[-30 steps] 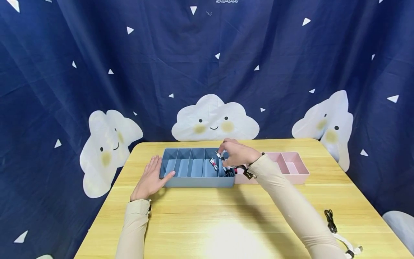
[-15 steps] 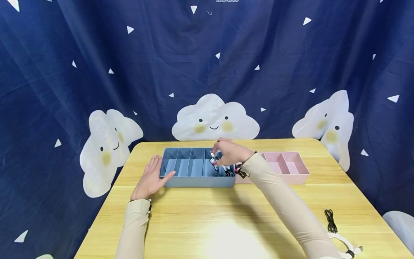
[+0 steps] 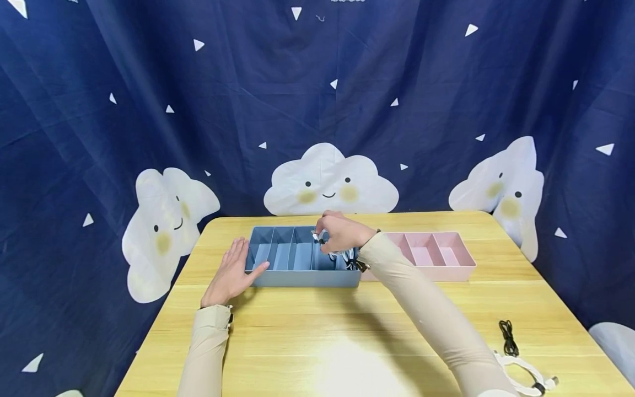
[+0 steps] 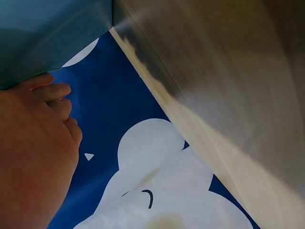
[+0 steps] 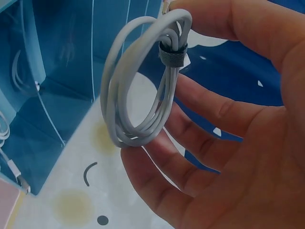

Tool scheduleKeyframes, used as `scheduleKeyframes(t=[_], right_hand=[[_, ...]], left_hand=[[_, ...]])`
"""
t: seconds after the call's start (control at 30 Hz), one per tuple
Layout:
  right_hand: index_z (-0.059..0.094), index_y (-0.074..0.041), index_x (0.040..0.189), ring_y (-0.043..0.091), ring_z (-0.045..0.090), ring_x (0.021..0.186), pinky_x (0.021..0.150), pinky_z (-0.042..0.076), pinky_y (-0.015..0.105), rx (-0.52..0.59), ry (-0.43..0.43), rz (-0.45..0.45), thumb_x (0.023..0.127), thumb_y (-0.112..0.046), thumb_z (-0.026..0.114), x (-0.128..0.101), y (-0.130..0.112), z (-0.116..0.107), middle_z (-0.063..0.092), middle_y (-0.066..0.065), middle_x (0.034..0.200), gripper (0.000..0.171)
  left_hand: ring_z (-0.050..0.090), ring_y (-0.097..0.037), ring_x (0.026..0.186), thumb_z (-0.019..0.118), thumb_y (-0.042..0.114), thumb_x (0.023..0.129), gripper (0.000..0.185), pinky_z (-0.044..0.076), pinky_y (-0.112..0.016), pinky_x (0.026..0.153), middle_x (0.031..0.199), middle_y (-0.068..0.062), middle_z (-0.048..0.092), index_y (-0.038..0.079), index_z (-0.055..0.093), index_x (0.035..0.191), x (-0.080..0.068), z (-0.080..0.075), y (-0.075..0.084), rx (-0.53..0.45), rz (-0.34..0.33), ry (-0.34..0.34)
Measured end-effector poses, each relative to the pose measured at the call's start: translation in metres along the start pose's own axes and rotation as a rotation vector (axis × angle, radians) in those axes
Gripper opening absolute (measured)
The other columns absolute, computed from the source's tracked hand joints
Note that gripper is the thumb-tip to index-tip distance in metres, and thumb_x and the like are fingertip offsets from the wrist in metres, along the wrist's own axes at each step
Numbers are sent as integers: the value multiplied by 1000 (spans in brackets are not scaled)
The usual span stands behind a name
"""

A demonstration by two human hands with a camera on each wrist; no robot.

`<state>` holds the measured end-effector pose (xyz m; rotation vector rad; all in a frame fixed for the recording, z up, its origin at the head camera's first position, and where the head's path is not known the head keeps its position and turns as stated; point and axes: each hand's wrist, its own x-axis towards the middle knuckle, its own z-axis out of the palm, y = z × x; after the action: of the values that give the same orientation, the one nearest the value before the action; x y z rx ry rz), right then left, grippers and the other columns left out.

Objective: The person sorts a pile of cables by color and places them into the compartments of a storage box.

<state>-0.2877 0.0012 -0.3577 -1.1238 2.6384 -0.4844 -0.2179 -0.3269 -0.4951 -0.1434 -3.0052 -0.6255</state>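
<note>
- Right hand [image 5: 238,119]: my thumb and fingertips pinch a coiled pale grey cable bound with a dark strap [image 5: 143,81] at its strapped end; the loop hangs free below my other fingers, which lie loosely spread.
- Position of the coil: held in the air above the right-hand end of the slate-blue plastic divided organiser tray [image 3: 302,278], not touching any wall that I can see.
- Left hand [image 3: 232,273]: fingers straight, flat on the light wooden tabletop [image 3: 347,331], thumb and fingertips touching the blue tray's left end, gripping nothing.
- Step in hand, as I judge it: carrying the coil to a slot of the blue tray. The next move likely calls for choosing a compartment, lowering the coil between the dividers and loosening the pinch while the left hand steadies the tray.
- Blue tray, contents: several narrow compartments; the left ones appear bare, the right ones hold cable bundles, white and dark, partly hidden by my hand.
- Pink plastic three-section tray [image 3: 436,264]: just right of the blue one; nothing visible inside.
- Loose black and white cables [image 3: 521,358]: on the table's near right corner, well apart from both trays.
</note>
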Motion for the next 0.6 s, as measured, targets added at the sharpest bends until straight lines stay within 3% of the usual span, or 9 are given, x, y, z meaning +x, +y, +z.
scheduleKeyframes(t=[0.6], right_hand=[[70,-2,123,26,57,121,106,51,38,-12,1,1,87,-16,78,26,-10,17,61,10,129,39]], left_hand=[[5,-42,163,48,74,97,109,10,-63,131,174,-22,7,-3,11,164,-1,-1,1,7,1,-2]])
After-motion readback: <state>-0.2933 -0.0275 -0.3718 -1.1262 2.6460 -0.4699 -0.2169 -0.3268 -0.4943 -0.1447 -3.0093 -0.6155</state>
